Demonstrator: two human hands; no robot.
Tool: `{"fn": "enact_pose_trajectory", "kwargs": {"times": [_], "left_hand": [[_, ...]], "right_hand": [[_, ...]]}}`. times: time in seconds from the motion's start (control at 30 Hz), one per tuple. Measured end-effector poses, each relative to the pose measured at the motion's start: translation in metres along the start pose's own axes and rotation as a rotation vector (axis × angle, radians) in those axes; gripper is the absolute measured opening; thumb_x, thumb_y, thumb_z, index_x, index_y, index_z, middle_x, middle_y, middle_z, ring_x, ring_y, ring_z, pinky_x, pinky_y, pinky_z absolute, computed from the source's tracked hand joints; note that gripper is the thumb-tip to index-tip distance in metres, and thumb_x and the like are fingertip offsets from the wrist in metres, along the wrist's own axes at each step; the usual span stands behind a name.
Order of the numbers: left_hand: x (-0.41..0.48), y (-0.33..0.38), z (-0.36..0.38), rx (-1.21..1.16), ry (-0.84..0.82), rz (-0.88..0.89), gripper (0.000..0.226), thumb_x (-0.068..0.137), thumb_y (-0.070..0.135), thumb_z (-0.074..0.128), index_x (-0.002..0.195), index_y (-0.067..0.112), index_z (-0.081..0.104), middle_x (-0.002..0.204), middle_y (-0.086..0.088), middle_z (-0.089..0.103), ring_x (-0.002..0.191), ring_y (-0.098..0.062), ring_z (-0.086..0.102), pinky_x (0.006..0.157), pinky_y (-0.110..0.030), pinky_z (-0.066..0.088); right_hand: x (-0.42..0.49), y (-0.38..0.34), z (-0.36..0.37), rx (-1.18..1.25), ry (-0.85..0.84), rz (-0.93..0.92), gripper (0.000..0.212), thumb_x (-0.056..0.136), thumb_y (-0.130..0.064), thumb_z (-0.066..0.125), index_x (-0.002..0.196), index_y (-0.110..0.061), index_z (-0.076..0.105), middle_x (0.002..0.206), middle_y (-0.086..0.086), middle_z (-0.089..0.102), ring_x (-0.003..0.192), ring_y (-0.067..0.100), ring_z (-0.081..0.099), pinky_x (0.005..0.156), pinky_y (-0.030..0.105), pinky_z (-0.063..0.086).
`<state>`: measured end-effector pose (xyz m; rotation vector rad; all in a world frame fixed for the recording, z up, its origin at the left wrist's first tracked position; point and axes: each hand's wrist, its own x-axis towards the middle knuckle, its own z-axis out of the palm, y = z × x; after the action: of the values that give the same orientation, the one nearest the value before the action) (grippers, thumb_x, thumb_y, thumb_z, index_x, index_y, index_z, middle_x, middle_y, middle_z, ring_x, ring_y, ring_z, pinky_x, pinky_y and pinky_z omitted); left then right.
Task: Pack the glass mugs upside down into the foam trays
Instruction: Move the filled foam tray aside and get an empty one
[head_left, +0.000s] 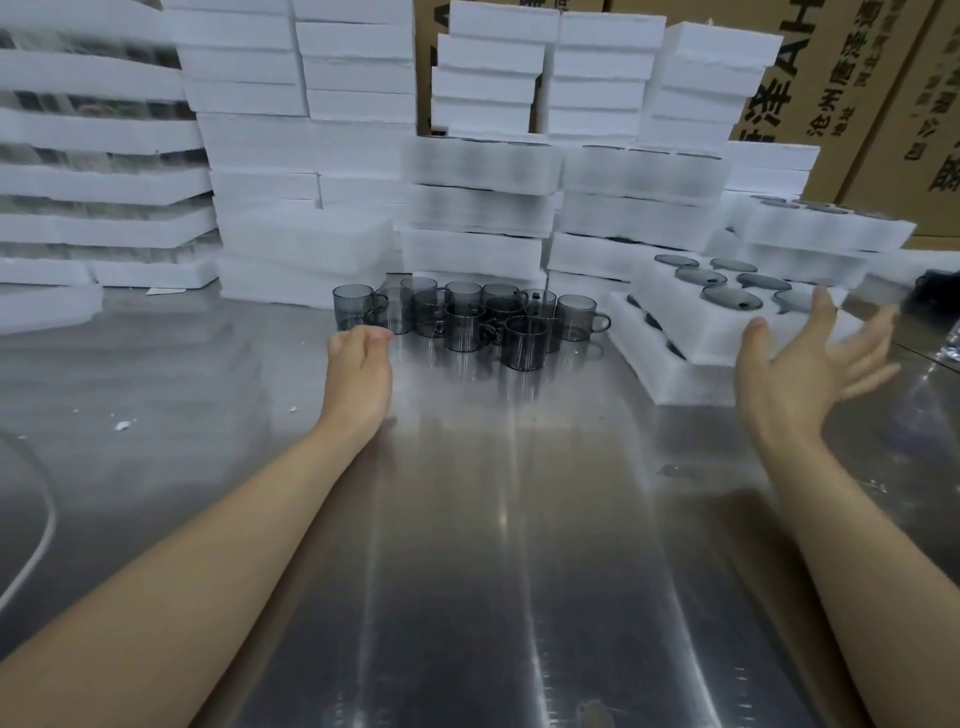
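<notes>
While the loose glass mugs wait at the far centre, the left hand, fingers curled and empty, nears them, and the right hand, spread, is beside the filled foam tray, probably to shift it.

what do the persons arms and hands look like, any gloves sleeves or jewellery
Both arms are bare from the bottom edge of the view up to the fingers: no sleeves show. The left hand and right hand wear no gloves, and no watch, bracelet or ring is visible on either. The right hand's fingers are blurred, so a thin ring there cannot be ruled out.
</notes>
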<state>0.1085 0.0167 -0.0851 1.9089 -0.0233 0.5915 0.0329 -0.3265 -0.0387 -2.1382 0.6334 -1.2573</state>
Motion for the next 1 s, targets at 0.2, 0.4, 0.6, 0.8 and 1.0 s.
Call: {"fn": "enact_pose_trajectory", "kwargs": {"times": [0.2,0.4,0.6,0.8,1.0], "left_hand": [[0.025,-0.018,-0.024,0.365,0.090,0.214,0.026,0.088,0.002,0.045,0.111,0.004,0.059,0.119,-0.012,0.045,0.113,-0.025,0.039,0.091,-0.021,0.032],[0.072,-0.036,-0.021,0.575,0.109,0.333,0.034,0.086,-0.002,0.044,0.118,-0.004,0.056,0.124,-0.021,0.046,0.118,-0.037,0.040,0.099,-0.039,0.037],[0.130,-0.051,-0.012,0.773,0.235,0.421,0.067,0.075,-0.018,0.042,0.138,0.004,0.042,0.142,-0.015,0.042,0.131,-0.033,0.035,0.097,-0.037,0.031],[0.182,-0.075,-0.007,0.893,0.274,0.434,0.088,0.075,-0.021,0.040,0.152,0.006,0.008,0.161,-0.010,0.009,0.148,-0.030,0.005,0.119,-0.042,0.009],[0.197,-0.084,-0.007,0.876,0.321,0.521,0.078,0.079,-0.022,0.035,0.151,0.006,0.022,0.145,-0.018,0.037,0.139,-0.036,0.026,0.119,-0.041,0.000]], "right_hand": [[-0.068,-0.046,0.039,0.102,-0.280,-0.428,0.048,0.082,-0.020,0.052,0.130,-0.011,0.052,0.152,0.020,0.018,0.143,0.037,0.013,0.115,0.048,0.008],[-0.079,-0.054,0.058,-0.085,-0.381,-0.566,0.061,0.076,-0.006,0.063,0.135,-0.013,0.048,0.155,0.020,0.014,0.145,0.034,0.001,0.115,0.059,-0.004],[-0.080,-0.050,0.064,-0.080,-0.552,-0.600,0.061,0.076,-0.026,0.048,0.137,-0.015,0.046,0.153,0.012,0.014,0.143,0.032,0.009,0.113,0.056,0.008],[-0.073,-0.056,0.087,-0.070,-0.637,-0.582,0.061,0.086,-0.012,0.061,0.143,-0.020,0.040,0.157,0.004,0.012,0.144,0.024,0.008,0.115,0.051,0.013],[-0.068,-0.056,0.101,-0.049,-0.692,-0.602,0.063,0.085,-0.010,0.059,0.144,-0.022,0.038,0.158,0.002,0.016,0.145,0.021,0.012,0.117,0.047,0.018]]}}
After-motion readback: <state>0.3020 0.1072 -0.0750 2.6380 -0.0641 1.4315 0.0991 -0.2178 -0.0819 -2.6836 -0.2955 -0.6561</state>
